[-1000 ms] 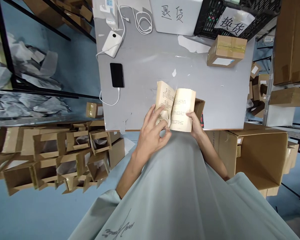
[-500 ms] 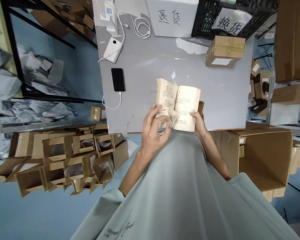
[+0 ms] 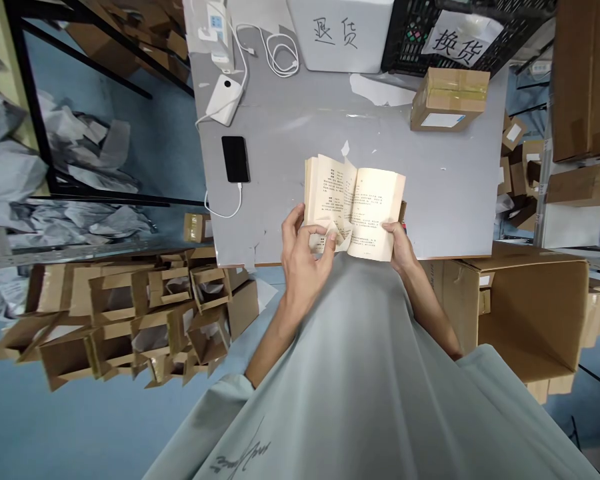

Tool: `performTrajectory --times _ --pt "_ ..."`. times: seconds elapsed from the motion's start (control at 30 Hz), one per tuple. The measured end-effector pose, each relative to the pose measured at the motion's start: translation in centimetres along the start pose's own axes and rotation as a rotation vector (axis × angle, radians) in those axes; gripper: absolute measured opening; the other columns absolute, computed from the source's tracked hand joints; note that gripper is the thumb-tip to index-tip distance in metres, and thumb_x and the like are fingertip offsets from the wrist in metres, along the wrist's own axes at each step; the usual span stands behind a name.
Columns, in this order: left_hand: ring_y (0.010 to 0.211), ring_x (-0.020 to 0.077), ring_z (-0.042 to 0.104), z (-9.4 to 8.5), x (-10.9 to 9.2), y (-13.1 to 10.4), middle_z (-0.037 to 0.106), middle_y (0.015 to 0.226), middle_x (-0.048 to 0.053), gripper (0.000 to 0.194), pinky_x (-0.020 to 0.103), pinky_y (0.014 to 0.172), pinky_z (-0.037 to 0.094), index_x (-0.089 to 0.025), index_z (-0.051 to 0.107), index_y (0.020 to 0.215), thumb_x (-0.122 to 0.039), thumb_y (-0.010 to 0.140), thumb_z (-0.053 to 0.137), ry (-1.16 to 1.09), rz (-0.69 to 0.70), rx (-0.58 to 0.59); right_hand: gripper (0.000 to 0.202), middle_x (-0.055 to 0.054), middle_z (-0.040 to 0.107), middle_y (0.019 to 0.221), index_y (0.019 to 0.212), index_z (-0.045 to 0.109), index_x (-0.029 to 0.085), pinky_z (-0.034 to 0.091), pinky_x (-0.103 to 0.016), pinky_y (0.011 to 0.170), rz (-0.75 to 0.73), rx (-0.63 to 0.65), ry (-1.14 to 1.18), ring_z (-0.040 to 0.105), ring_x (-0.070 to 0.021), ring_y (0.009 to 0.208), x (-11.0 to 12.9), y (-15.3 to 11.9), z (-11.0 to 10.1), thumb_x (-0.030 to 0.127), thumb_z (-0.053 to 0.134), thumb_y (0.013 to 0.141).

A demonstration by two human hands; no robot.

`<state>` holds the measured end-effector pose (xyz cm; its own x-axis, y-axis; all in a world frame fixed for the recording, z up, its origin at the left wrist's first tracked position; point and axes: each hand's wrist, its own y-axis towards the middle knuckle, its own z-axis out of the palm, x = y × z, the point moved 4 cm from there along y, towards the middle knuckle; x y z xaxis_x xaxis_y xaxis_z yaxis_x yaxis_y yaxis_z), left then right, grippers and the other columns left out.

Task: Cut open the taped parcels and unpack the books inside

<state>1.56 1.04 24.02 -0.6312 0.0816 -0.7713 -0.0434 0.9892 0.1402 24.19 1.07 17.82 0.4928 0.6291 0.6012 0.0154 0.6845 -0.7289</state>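
Observation:
An open book with yellowed printed pages is held over the front edge of the grey table. My right hand grips its right side, thumb on the page and fingers behind. On the left side, my left hand pinches the curled lower corner of a page between thumb and index finger. That page is creased and bent up near the book's fold. Part of a small brown object shows behind the book's right edge; I cannot make out what it is.
A black phone with a white cable and a white power bank lie on the table's left. At the back stand a white bin, a black crate and a taped carton. Open boxes fill the lower left; a large carton stands right.
The left hand has shifted slightly left and upward with the page corner. The book's left side has spread wider to the left, and a page there stands lifted. The right hand keeps its grip.

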Motion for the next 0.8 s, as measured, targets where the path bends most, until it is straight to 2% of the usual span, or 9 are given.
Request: performTrajectory --times 0.2,0.33,0.47,0.7,0.8 --pt "0.16 0.0348 0.062 -0.4 0.2 0.2 0.06 0.167 0.016 0.031 0.056 0.124 0.06 -0.025 0.069 0.105 -0.053 0.116 0.064 0.007 0.008 0.031 0.055 -0.007 0.088 0.125 0.124 0.075 0.028 0.069 -0.058 0.111 -0.024 0.0 0.001 0.077 -0.0413 0.136 0.1 0.0 -0.5 0.054 0.081 0.075" --pt "0.155 0.0335 0.066 -0.6 1.0 0.1 0.062 0.166 0.016 0.034 0.054 0.116 0.066 -0.025 0.066 0.104 -0.057 0.116 0.063 -0.145 -0.053 0.07 0.062 -0.007 0.089 0.125 0.131 0.075 0.027 0.069 -0.058 0.112 -0.018 0.034 0.045 0.076 -0.0416 0.138 0.5 0.3 -0.9 0.056 0.077 0.076" --pt "0.15 0.0338 0.069 -0.6 1.6 0.1 0.068 0.159 0.014 0.037 0.052 0.106 0.07 -0.025 0.065 0.1 -0.06 0.113 0.068 -0.302 -0.096 0.057 0.065 -0.008 0.088 0.127 0.136 0.075 0.026 0.067 -0.057 0.116 -0.052 0.049 0.103 0.074 -0.0413 0.142 1.3 0.2 -1.5 0.051 0.077 0.077" --pt "0.147 0.0333 0.071 -0.4 1.3 0.0 0.072 0.154 0.014 0.029 0.044 0.093 0.071 -0.024 0.065 0.097 -0.048 0.112 0.071 -0.337 0.001 0.013 0.058 -0.008 0.089 0.126 0.132 0.077 0.025 0.066 -0.058 0.119 -0.061 0.014 0.082 0.072 -0.0418 0.146 1.3 -0.5 -1.3 0.049 0.078 0.079" --pt "0.134 0.0299 0.078 -0.2 0.6 -0.4 0.07 0.156 0.014 0.025 0.041 0.088 0.071 -0.023 0.066 0.097 -0.042 0.112 0.07 -0.309 0.049 0.024 0.055 -0.007 0.088 0.125 0.128 0.077 0.025 0.066 -0.057 0.119 -0.068 0.006 0.06 0.072 -0.041 0.145 1.0 -0.8 -0.8 0.05 0.08 0.079"
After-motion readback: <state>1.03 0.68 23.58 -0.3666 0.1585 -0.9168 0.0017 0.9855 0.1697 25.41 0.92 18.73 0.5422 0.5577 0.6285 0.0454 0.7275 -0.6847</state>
